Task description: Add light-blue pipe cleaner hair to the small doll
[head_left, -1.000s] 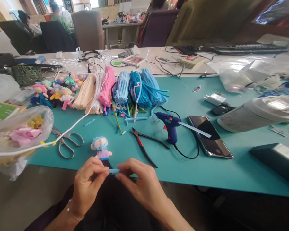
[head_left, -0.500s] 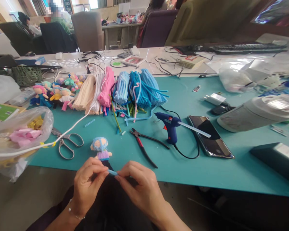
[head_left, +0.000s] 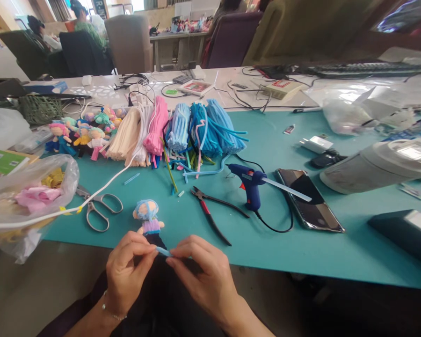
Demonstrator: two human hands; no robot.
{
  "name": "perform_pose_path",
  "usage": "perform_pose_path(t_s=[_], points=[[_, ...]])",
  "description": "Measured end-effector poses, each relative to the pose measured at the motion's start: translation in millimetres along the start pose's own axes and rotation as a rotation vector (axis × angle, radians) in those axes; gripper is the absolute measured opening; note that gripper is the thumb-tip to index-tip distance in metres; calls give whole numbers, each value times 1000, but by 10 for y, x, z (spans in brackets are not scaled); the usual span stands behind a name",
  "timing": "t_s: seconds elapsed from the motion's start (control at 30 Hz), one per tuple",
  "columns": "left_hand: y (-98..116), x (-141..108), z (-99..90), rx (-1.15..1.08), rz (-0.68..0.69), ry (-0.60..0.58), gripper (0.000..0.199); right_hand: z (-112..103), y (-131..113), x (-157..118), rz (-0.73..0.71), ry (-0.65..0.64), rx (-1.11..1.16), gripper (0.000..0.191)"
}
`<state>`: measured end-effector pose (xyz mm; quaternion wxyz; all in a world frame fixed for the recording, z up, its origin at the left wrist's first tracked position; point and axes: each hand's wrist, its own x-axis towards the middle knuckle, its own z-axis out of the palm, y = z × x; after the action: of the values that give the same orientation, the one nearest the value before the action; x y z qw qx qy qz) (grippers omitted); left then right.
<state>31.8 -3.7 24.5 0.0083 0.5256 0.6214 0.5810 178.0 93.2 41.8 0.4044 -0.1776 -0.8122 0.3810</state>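
A short light-blue piece of pipe cleaner point(head_left: 163, 252) is stretched between my hands near the table's front edge. My left hand point(head_left: 131, 262) pinches its left end, and my right hand point(head_left: 205, 271) pinches the other end between thumb and fingers. Just beyond my left hand lies a small doll point(head_left: 150, 225) with blue hair, a lilac top and a black lower part. Pliers with red and black handles point(head_left: 210, 214) rest open on the green mat point(head_left: 266, 255). Left of the doll are grey-handled scissors point(head_left: 101, 208).
A blue glue gun point(head_left: 250, 185) with a glue stick lies beside a phone point(head_left: 310, 201). Bundles of pipe cleaners point(head_left: 182, 128) and several finished dolls point(head_left: 80, 133) fill the back. A white cable point(head_left: 101, 189) crosses a plastic bag point(head_left: 38, 196). A large cup point(head_left: 375, 164) lies right.
The view has shifted very slightly, so the table things sit a little further right. Both hands keep their pinch on the blue piece, which looks slightly more bent.
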Motion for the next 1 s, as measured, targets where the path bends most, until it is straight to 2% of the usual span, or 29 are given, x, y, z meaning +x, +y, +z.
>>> perform_pose_path(t_s=[0.17,0.4,0.47,0.6,0.67,1.0], points=[[10,1,6,18,28,8,15,3,-12,-14,-98,-2,-35,13],[23,-4,28,-10,24,-9,15,-27,29,10,-335,-116,-103,16],[13,-15,31,-25,14,-17,15,-41,38,17,-305,-123,-85,16],[-8,-32,26,-68,-16,-4,14,-53,37,-1,-131,-98,16,7],[-16,-37,22,-81,-18,6,14,-45,34,-18,-90,-80,46,8],[-35,-74,6,-57,-10,-20,12,-31,-11,-17,-106,-20,1,9]])
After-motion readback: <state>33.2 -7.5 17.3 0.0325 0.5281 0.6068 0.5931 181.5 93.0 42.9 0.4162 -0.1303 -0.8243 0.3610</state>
